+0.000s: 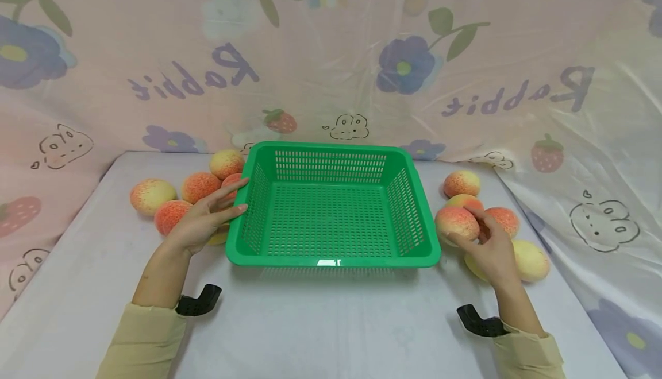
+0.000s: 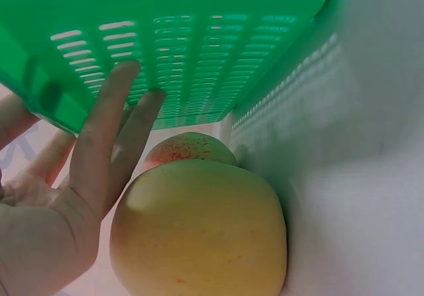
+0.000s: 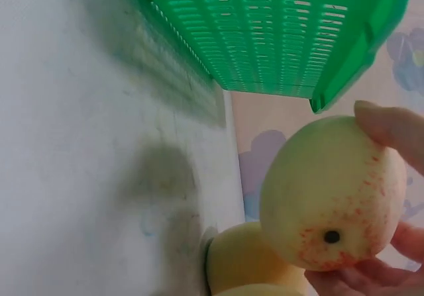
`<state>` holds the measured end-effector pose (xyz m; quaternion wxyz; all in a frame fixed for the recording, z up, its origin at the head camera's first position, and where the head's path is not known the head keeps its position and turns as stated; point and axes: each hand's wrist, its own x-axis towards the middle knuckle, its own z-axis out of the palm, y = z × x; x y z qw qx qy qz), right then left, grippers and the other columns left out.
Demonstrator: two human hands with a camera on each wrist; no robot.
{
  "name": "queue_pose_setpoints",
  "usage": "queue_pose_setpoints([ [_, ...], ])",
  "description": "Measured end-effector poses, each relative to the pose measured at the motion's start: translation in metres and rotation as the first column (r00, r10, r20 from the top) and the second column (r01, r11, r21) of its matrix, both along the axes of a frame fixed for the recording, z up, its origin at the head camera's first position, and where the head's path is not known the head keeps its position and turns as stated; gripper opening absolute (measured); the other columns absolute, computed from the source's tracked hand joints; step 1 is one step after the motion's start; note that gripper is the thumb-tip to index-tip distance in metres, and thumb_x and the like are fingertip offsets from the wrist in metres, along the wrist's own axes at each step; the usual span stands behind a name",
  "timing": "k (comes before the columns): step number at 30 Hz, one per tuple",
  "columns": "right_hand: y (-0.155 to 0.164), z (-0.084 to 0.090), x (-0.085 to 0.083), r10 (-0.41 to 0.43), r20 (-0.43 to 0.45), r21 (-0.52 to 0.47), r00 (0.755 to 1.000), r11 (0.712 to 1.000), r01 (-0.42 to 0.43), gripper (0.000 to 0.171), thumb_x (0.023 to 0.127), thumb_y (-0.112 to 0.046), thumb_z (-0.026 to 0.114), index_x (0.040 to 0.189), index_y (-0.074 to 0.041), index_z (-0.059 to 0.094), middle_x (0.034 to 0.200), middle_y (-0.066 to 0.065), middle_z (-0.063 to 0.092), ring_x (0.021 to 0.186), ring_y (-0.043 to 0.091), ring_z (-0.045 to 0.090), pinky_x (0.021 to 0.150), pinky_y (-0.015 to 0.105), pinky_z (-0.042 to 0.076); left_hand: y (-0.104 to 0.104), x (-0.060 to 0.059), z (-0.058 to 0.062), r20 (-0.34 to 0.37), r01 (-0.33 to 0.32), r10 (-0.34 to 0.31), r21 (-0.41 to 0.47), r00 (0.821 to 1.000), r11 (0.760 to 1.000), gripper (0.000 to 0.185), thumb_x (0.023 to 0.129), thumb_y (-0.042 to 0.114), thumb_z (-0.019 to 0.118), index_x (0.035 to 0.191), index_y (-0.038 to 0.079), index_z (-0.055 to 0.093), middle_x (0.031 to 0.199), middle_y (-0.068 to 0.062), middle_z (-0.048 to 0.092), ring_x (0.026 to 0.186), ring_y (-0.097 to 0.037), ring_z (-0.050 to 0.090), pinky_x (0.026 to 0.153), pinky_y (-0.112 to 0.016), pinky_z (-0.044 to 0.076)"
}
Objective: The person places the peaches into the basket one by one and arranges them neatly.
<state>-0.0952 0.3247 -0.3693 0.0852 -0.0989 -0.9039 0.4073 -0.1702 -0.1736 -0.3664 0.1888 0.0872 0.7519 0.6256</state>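
We see the left hand [image 1: 199,221] lay extended fingers against the side of the green basket [image 1: 289,261], half hiding a yellow fruit [image 1: 218,236]. Well apart, the right hand [image 1: 493,247] pinches a peach [image 1: 456,224] just beside the basket's right side, partly covering other fruit [image 1: 474,266]; the right wrist view crops its fingers.

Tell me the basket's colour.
The basket is green, clearest in the head view.
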Motion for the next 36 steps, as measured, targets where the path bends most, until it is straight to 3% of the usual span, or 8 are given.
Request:
queue_pose_setpoints([
  [3, 0.002, 0.0, -0.001, -0.024, -0.004, -0.015, 1.0, 1.0, 0.023, 0.074, 0.085, -0.028, 0.075, 0.144, -0.001, 0.039, 0.143, 0.02, 0.041, 0.131, 0.032, 0.044, 0.094, 0.002, 0.035, 0.0, 0.0, 0.0, 0.003, 0.0, 0.0, 0.002, 1.0, 1.0, 0.068, 0.097, 0.029, 0.058, 0.154, 0.022, 0.023, 0.158, -0.02, 0.016, 0.143, -0.039, 0.021, 0.105, -0.055, 0.037],
  [5, 0.002, 0.0, -0.001, -0.043, 0.001, -0.022, 0.999, 0.999, 0.043, 0.075, 0.085, -0.03, 0.075, 0.145, -0.003, 0.039, 0.143, 0.018, 0.042, 0.122, 0.023, 0.049, 0.084, -0.001, 0.036, 0.0, 0.001, 0.0, 0.006, -0.002, 0.002, -0.003, 1.0, 1.0, 0.068, 0.096, 0.029, 0.059, 0.154, 0.023, 0.023, 0.158, -0.02, 0.015, 0.144, -0.039, 0.019, 0.105, -0.057, 0.036],
  [9, 0.0, 0.005, -0.002, -0.079, 0.033, -0.038, 0.996, 0.996, 0.08, 0.077, 0.084, -0.037, 0.074, 0.147, -0.01, 0.038, 0.143, 0.015, 0.042, 0.11, 0.007, 0.048, 0.077, 0.001, 0.038, 0.0, 0.001, 0.0, 0.012, -0.012, 0.012, -0.015, 1.0, 1.0, 0.069, 0.096, 0.031, 0.06, 0.154, 0.025, 0.024, 0.159, -0.019, 0.013, 0.145, -0.04, 0.015, 0.107, -0.061, 0.03],
  [13, -0.001, 0.013, -0.002, -0.105, 0.087, -0.046, 0.991, 0.993, 0.11, 0.078, 0.084, -0.045, 0.072, 0.148, -0.015, 0.037, 0.145, 0.014, 0.04, 0.115, 0.019, 0.048, 0.074, 0.005, 0.04, 0.0, 0.001, 0.0, 0.012, -0.017, 0.018, -0.014, 1.0, 1.0, 0.068, 0.095, 0.031, 0.06, 0.153, 0.025, 0.024, 0.159, -0.017, 0.013, 0.145, -0.039, 0.014, 0.108, -0.062, 0.029],
  [18, -0.002, 0.023, -0.004, -0.112, 0.123, -0.074, 0.986, 0.99, 0.121, 0.079, 0.085, -0.047, 0.069, 0.148, -0.013, 0.036, 0.146, 0.014, 0.037, 0.121, 0.03, 0.046, 0.071, 0.007, 0.042, 0.0, 0.001, 0.001, 0.012, -0.02, 0.02, 0.0, 1.0, 1.0, 0.068, 0.096, 0.03, 0.06, 0.153, 0.025, 0.025, 0.159, -0.017, 0.014, 0.145, -0.038, 0.017, 0.107, -0.059, 0.033],
  [26, -0.004, 0.036, -0.013, -0.107, 0.121, -0.138, 0.987, 0.983, 0.123, 0.072, 0.085, -0.046, 0.069, 0.145, -0.021, 0.039, 0.134, 0.001, 0.042, 0.104, 0.009, 0.047, 0.069, 0.01, 0.045, -0.001, 0.001, 0.002, 0.011, -0.022, 0.022, 0.003, 1.0, 1.0, 0.067, 0.096, 0.03, 0.06, 0.153, 0.025, 0.025, 0.159, -0.018, 0.014, 0.144, -0.038, 0.019, 0.106, -0.058, 0.034],
  [32, -0.011, 0.048, -0.022, -0.056, 0.079, -0.204, 0.995, 0.976, 0.072, 0.061, 0.085, -0.041, 0.071, 0.138, -0.025, 0.045, 0.123, -0.011, 0.042, 0.076, 0.003, 0.049, 0.051, 0.021, 0.042, -0.001, 0.0, 0.001, -0.004, -0.017, 0.017, 0.004, 1.0, 1.0, 0.067, 0.096, 0.03, 0.059, 0.153, 0.024, 0.025, 0.159, -0.017, 0.014, 0.144, -0.038, 0.019, 0.105, -0.057, 0.036],
  [36, -0.017, 0.054, -0.027, -0.057, 0.09, -0.225, 0.994, 0.971, 0.077, 0.061, 0.085, -0.042, 0.072, 0.138, -0.029, 0.046, 0.124, -0.01, 0.041, 0.076, 0.0, 0.051, 0.046, 0.024, 0.036, 0.0, 0.002, 0.001, 0.004, -0.021, 0.021, -0.009, 1.0, 1.0, 0.067, 0.096, 0.031, 0.06, 0.153, 0.025, 0.025, 0.159, -0.017, 0.012, 0.145, -0.038, 0.016, 0.107, -0.057, 0.035],
])
